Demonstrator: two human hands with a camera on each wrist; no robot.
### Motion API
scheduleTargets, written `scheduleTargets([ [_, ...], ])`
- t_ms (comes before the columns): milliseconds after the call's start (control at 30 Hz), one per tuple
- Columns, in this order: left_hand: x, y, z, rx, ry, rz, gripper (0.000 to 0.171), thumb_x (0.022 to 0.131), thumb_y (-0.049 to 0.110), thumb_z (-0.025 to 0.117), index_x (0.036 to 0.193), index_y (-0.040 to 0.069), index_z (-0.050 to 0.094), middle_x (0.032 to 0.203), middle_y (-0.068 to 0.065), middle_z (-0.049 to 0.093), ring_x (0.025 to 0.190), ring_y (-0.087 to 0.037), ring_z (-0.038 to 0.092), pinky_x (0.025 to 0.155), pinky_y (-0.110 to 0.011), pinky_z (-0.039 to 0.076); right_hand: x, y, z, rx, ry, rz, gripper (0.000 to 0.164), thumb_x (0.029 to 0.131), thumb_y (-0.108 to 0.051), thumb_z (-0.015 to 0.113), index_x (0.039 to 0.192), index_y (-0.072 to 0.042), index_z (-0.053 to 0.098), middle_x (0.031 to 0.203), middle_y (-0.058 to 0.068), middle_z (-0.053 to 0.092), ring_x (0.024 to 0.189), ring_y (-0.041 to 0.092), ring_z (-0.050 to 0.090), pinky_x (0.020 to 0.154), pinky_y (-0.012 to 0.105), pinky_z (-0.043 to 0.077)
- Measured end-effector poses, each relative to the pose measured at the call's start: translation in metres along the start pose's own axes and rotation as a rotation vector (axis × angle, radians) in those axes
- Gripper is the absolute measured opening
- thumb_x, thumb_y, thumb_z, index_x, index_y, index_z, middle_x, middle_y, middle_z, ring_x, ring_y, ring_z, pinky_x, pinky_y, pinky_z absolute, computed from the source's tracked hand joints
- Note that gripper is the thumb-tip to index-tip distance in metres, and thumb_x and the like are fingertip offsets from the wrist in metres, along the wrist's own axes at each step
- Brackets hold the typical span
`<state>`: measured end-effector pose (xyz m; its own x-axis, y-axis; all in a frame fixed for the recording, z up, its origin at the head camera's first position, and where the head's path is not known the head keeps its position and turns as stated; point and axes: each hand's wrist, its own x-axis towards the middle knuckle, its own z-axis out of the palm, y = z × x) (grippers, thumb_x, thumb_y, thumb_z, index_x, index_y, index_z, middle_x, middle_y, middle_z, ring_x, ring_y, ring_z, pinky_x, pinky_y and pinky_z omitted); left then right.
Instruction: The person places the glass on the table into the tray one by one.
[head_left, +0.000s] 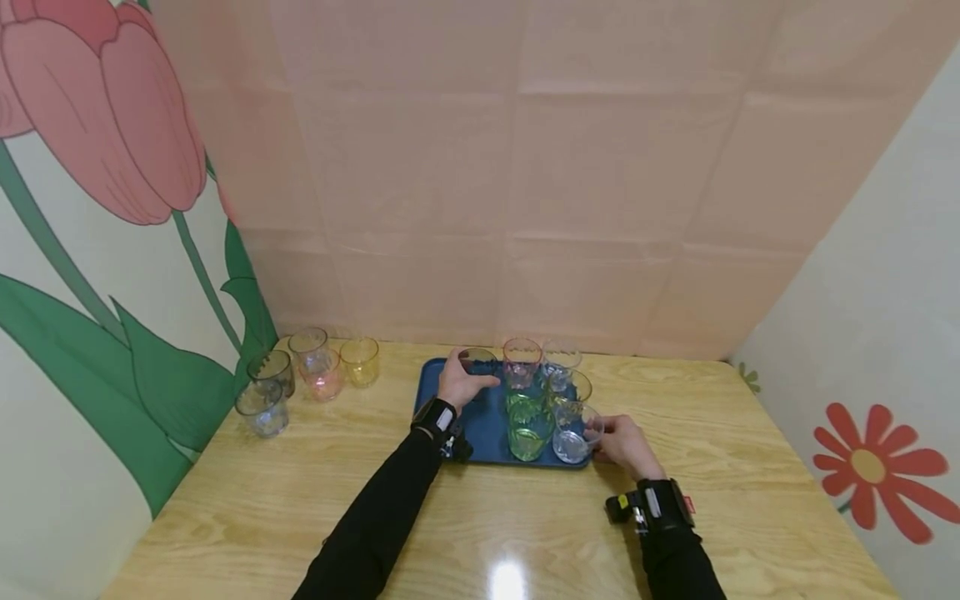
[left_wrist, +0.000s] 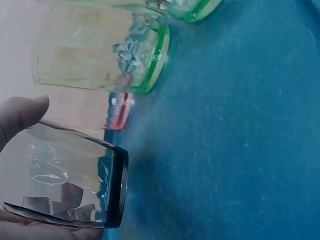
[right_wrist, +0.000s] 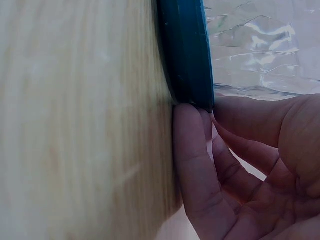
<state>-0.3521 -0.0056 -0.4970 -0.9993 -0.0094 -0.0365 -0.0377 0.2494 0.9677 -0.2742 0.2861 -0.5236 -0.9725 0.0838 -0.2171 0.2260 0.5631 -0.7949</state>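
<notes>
My left hand [head_left: 462, 385] grips a smoky grey glass [left_wrist: 75, 185] by its sides, thumb on one side and fingers on the other. The glass is at the back left of the blue tray [head_left: 486, 429]; whether its base touches the tray is hard to tell. My right hand [head_left: 626, 442] pinches the tray's front right rim, seen close up in the right wrist view [right_wrist: 240, 165]. Beside that hand, a clear glass [head_left: 572, 442] stands on the tray. Green glasses [head_left: 527, 437], a pink glass [head_left: 522, 358] and a yellowish glass [head_left: 576, 386] are also on it.
On the table's far left stand several more glasses: a yellow glass [head_left: 360, 364], a pink glass [head_left: 324, 379], a dark grey glass [head_left: 273, 371] and a clear bluish glass [head_left: 262, 412]. A pink covering [head_left: 465, 250] hangs behind the wooden table [head_left: 525, 525].
</notes>
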Motion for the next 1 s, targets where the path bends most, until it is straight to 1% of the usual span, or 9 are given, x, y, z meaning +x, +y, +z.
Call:
scheduleTargets([
  [133, 0.018, -0.018, 0.008, 0.011, 0.015, 0.005, 0.086, 0.08, 0.02, 0.082, 0.149, 0.012, 0.033, 0.142, -0.017, 0.047, 0.127, -0.038, 0.048, 0.094, -0.047, 0.049, 0.001, -0.001, 0.0, 0.005, 0.003, -0.013, 0.026, 0.095, -0.009, 0.061, 0.117, 0.005, 0.066, 0.102, 0.015, 0.067, 0.078, 0.015, 0.064, 0.066, 0.031, 0.058],
  [200, 0.033, -0.035, 0.014, 0.036, 0.024, 0.053, 0.088, 0.078, 0.029, 0.084, 0.149, 0.018, 0.033, 0.141, -0.015, 0.048, 0.124, -0.035, 0.05, 0.089, -0.044, 0.05, 0.002, -0.001, -0.001, -0.003, 0.0, -0.015, 0.027, 0.096, -0.009, 0.06, 0.118, 0.005, 0.065, 0.104, 0.016, 0.067, 0.079, 0.015, 0.064, 0.066, 0.031, 0.058],
  [267, 0.037, -0.039, 0.016, 0.063, 0.024, 0.061, 0.089, 0.076, 0.033, 0.085, 0.148, 0.021, 0.034, 0.14, -0.014, 0.048, 0.123, -0.035, 0.051, 0.088, -0.044, 0.051, 0.002, -0.002, -0.001, -0.004, 0.004, -0.003, 0.028, 0.096, -0.01, 0.061, 0.119, 0.005, 0.065, 0.105, 0.016, 0.067, 0.081, 0.016, 0.064, 0.067, 0.032, 0.058],
  [367, 0.027, -0.026, 0.012, 0.046, 0.028, 0.051, 0.09, 0.074, 0.032, 0.086, 0.148, 0.021, 0.036, 0.139, -0.013, 0.05, 0.121, -0.034, 0.052, 0.088, -0.044, 0.051, 0.001, -0.002, -0.001, -0.01, -0.004, -0.002, 0.028, 0.096, -0.009, 0.06, 0.12, 0.005, 0.064, 0.106, 0.017, 0.066, 0.082, 0.016, 0.063, 0.067, 0.032, 0.058],
  [467, 0.007, -0.004, 0.008, 0.045, 0.04, 0.004, 0.085, 0.077, 0.021, 0.084, 0.147, 0.012, 0.037, 0.14, -0.019, 0.05, 0.125, -0.039, 0.05, 0.093, -0.049, 0.049, 0.0, -0.001, -0.001, 0.001, -0.006, 0.014, 0.028, 0.096, -0.009, 0.061, 0.119, 0.005, 0.065, 0.105, 0.015, 0.066, 0.081, 0.016, 0.063, 0.067, 0.031, 0.057],
  [567, -0.002, 0.002, 0.007, 0.05, 0.051, 0.004, 0.082, 0.08, 0.018, 0.082, 0.146, 0.008, 0.036, 0.141, -0.021, 0.049, 0.125, -0.04, 0.051, 0.093, -0.047, 0.049, -0.001, 0.0, -0.001, -0.002, -0.012, 0.02, 0.029, 0.096, -0.009, 0.06, 0.12, 0.006, 0.064, 0.106, 0.016, 0.066, 0.081, 0.016, 0.063, 0.067, 0.032, 0.058],
  [700, 0.009, -0.011, 0.011, 0.045, 0.053, 0.059, 0.085, 0.078, 0.029, 0.083, 0.146, 0.016, 0.035, 0.142, -0.016, 0.049, 0.121, -0.035, 0.054, 0.088, -0.043, 0.051, 0.0, 0.002, 0.0, -0.002, -0.002, 0.004, 0.026, 0.096, -0.009, 0.061, 0.118, 0.005, 0.066, 0.104, 0.015, 0.067, 0.08, 0.015, 0.062, 0.067, 0.032, 0.058],
  [767, 0.015, -0.013, 0.012, 0.032, 0.042, 0.049, 0.086, 0.079, 0.03, 0.083, 0.149, 0.019, 0.033, 0.145, -0.013, 0.047, 0.125, -0.034, 0.051, 0.093, -0.043, 0.05, 0.0, 0.002, 0.0, -0.001, 0.002, -0.015, 0.025, 0.096, -0.009, 0.061, 0.116, 0.005, 0.066, 0.102, 0.014, 0.067, 0.079, 0.014, 0.062, 0.067, 0.032, 0.058],
  [1000, 0.008, 0.001, 0.011, 0.091, 0.066, 0.019, 0.087, 0.086, 0.023, 0.077, 0.153, 0.007, 0.025, 0.151, -0.022, 0.04, 0.137, -0.041, 0.041, 0.106, -0.051, 0.042, -0.001, 0.001, 0.0, 0.001, 0.006, -0.04, 0.025, 0.095, -0.008, 0.061, 0.115, 0.007, 0.066, 0.101, 0.016, 0.067, 0.078, 0.014, 0.063, 0.066, 0.032, 0.058],
])
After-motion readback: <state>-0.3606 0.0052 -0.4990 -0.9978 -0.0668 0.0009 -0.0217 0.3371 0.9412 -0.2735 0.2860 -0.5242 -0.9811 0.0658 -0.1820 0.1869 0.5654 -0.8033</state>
